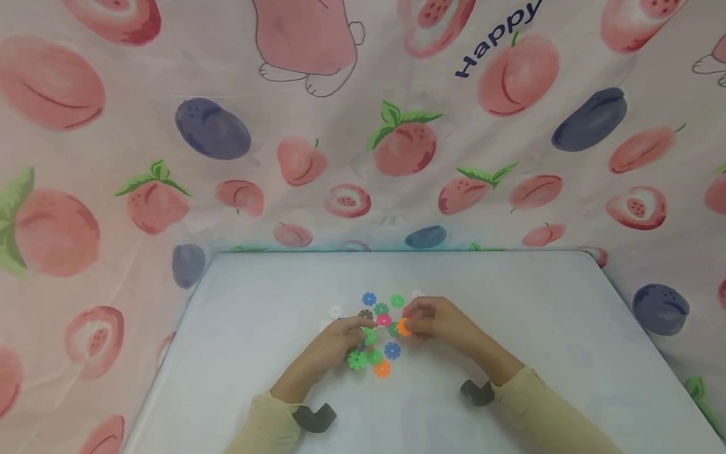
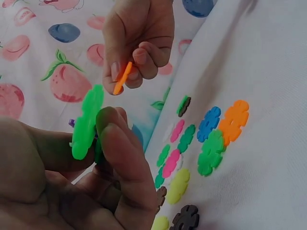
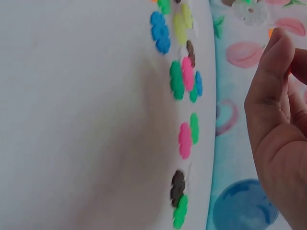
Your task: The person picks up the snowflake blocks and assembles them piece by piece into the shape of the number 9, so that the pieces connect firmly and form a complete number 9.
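My left hand point(image 1: 336, 345) pinches a bright green snowflake disc point(image 2: 88, 123) between thumb and fingers. A purple bit point(image 2: 71, 122) and a darker green edge show behind that disc; how they join is hidden by the fingers. Opposite, my right hand point(image 1: 441, 320) pinches an orange snowflake disc point(image 2: 123, 78) at its edge. Both hands are above the table, a small gap between the two held discs. Below and around them lie loose discs, among them a blue one point(image 1: 392, 350), an orange one point(image 1: 382, 369) and a pink one point(image 1: 384, 321).
More discs lie toward the back, including a blue one point(image 1: 369, 299), a green one point(image 1: 397, 301) and a white one point(image 1: 335, 311). The white table point(image 1: 255, 290) ends at a fruit-print cloth point(image 1: 340, 113). Dark curved pieces point(image 1: 314, 418) sit at both wrists.
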Action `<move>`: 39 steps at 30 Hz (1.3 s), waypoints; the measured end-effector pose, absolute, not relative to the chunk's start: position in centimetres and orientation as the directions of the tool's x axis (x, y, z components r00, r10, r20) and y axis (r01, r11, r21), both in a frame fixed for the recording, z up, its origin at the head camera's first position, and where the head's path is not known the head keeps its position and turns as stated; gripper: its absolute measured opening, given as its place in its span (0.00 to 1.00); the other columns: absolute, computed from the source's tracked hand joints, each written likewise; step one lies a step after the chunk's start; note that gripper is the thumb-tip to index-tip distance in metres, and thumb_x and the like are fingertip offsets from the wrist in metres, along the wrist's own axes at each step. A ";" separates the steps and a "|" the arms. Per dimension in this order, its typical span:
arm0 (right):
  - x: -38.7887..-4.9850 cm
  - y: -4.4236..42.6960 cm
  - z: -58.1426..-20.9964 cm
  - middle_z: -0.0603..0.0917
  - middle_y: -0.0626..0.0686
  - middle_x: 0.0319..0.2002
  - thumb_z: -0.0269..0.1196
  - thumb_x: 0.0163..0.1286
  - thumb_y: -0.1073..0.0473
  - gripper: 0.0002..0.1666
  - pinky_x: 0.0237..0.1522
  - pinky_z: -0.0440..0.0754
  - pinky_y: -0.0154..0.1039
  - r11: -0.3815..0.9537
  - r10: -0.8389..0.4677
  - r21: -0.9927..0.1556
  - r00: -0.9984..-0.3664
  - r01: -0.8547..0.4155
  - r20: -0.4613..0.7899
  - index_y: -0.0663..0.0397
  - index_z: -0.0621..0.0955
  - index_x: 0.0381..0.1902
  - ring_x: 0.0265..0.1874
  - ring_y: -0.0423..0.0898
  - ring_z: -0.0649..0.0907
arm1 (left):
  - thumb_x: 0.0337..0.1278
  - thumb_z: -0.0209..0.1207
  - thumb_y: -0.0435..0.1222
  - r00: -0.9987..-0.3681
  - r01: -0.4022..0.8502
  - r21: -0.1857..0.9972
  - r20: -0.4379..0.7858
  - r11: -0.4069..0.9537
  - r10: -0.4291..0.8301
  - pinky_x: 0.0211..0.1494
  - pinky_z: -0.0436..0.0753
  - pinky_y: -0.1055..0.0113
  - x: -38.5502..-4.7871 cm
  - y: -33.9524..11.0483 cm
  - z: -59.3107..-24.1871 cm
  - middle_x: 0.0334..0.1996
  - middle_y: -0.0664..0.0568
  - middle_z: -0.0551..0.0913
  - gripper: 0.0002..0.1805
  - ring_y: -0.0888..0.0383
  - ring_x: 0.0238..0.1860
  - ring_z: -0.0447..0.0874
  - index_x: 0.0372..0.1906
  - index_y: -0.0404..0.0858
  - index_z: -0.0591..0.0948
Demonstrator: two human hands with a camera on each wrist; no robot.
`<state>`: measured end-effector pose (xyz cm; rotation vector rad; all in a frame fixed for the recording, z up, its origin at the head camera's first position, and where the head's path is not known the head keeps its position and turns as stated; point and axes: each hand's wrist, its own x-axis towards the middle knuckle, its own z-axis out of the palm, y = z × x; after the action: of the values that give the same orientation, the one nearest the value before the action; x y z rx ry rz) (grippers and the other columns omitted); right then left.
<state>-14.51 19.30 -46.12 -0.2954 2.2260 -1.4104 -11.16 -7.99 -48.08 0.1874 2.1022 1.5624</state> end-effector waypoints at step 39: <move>-13.8 17.5 -45.6 0.83 0.56 0.30 0.68 0.70 0.56 0.13 0.42 0.90 0.43 0.350 -0.446 -0.926 -0.844 0.141 -0.297 0.56 0.81 0.47 0.33 0.54 0.88 | 0.75 0.51 0.40 -0.879 -0.043 0.944 -0.192 0.328 0.437 0.78 0.52 0.31 -10.7 -7.6 -47.3 0.76 0.47 0.69 0.16 0.43 0.81 0.55 0.58 0.53 0.85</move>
<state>-13.84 17.54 -45.62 -0.2647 2.1087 -1.5203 -10.73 -7.57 -47.28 0.3475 2.1846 1.5721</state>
